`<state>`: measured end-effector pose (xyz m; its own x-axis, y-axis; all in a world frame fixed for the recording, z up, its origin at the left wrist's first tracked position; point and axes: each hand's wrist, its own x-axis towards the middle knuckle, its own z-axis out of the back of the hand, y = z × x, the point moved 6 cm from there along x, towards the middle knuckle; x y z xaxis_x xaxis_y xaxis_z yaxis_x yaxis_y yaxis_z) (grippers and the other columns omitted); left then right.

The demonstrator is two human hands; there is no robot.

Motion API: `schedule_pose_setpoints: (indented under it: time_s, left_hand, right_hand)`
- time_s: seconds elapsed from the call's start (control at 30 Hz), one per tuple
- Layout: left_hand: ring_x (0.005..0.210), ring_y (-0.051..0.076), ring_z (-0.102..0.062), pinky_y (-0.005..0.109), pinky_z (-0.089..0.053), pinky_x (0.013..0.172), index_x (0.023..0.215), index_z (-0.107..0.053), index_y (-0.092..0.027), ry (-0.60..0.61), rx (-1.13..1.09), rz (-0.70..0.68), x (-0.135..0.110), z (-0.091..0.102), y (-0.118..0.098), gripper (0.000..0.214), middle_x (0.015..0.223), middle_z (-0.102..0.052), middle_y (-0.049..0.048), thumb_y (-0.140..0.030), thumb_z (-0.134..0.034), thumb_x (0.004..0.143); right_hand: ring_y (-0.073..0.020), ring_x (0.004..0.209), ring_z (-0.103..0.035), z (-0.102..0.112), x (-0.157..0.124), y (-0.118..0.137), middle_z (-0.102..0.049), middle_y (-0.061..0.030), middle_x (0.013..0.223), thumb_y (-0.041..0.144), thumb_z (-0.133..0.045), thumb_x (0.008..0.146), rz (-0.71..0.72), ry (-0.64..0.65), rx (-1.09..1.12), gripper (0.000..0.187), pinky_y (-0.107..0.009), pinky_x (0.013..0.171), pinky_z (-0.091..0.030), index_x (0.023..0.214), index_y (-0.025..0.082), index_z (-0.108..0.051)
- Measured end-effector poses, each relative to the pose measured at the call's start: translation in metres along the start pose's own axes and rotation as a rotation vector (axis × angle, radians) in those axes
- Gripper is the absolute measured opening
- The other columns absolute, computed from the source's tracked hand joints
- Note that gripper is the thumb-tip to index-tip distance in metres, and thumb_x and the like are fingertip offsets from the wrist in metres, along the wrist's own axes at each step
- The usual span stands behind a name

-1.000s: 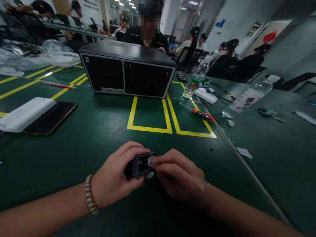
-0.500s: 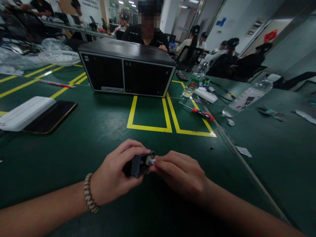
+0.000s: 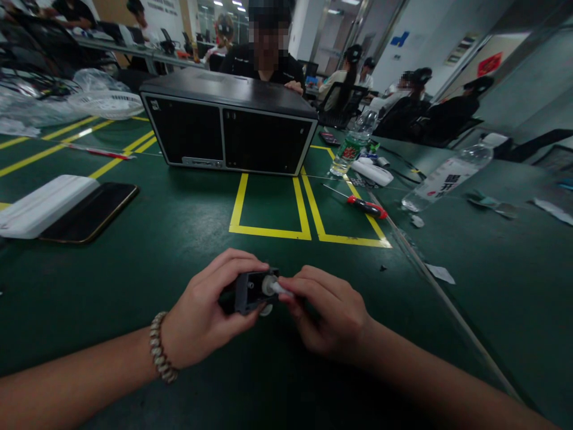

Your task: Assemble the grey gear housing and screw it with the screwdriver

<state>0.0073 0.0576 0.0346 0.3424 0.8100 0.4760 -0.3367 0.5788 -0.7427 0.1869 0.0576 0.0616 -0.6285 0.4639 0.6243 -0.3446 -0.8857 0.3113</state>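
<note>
My left hand [image 3: 203,313] is wrapped round a small dark grey block [image 3: 249,291], holding it just above the green table [image 3: 134,269]. A beaded bracelet [image 3: 159,349] sits on that wrist. My right hand [image 3: 329,313] pinches a small white round part [image 3: 271,286] that sticks out of the block's right face. Both hands meet near the table's front edge, below a yellow-taped rectangle [image 3: 268,206].
A black computer case [image 3: 228,125] stands behind the yellow rectangle, with a person seated behind it. A red-handled screwdriver [image 3: 364,206] and two water bottles [image 3: 353,146] [image 3: 447,176] lie right. A phone [image 3: 89,212] and white box [image 3: 42,206] lie left.
Both hands and the block have shifted slightly up and away from me. The right fingers have turned on the white part, which shows more now.
</note>
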Motion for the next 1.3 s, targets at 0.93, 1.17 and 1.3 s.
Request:
schedule_pose_setpoints:
  time_s: [0.93, 1.17, 1.3]
  left_hand:
    - [0.111, 0.024, -0.071, 0.034, -0.065, 0.085, 0.116, -0.062, -0.024, 0.122, 0.059, -0.094, -0.008, -0.008, -0.01, 0.022, 0.129, -0.058, 0.0111, -0.013, -0.067, 0.097]
    - [0.098, 0.022, -0.074, 0.033, -0.065, 0.078, 0.112, -0.062, -0.023, 0.134, 0.087, -0.123, -0.008, -0.009, -0.014, 0.022, 0.127, -0.058, 0.0113, -0.012, -0.069, 0.094]
    - [0.098, 0.021, -0.074, 0.032, -0.065, 0.079, 0.111, -0.062, -0.023, 0.135, 0.078, -0.135, -0.008, -0.009, -0.015, 0.022, 0.127, -0.058, 0.0113, -0.011, -0.069, 0.094]
  right_hand:
    - [-0.0088, 0.045, -0.031, 0.024, 0.018, 0.004, -0.034, 0.0077, 0.053, 0.011, -0.06, 0.098, -0.215, -0.093, 0.118, 0.047, -0.031, 0.047, -0.02, 0.056, 0.023, -0.042]
    - [-0.0085, 0.046, -0.028, 0.016, 0.017, 0.006, -0.031, 0.0086, 0.055, 0.01, -0.06, 0.097, -0.176, -0.058, 0.139, 0.047, -0.032, 0.047, -0.018, 0.057, 0.023, -0.04]
    - [-0.009, 0.047, -0.029, 0.013, 0.017, 0.009, -0.031, 0.0086, 0.057, 0.008, -0.061, 0.097, -0.107, -0.032, 0.098, 0.044, -0.032, 0.048, -0.018, 0.059, 0.022, -0.041]
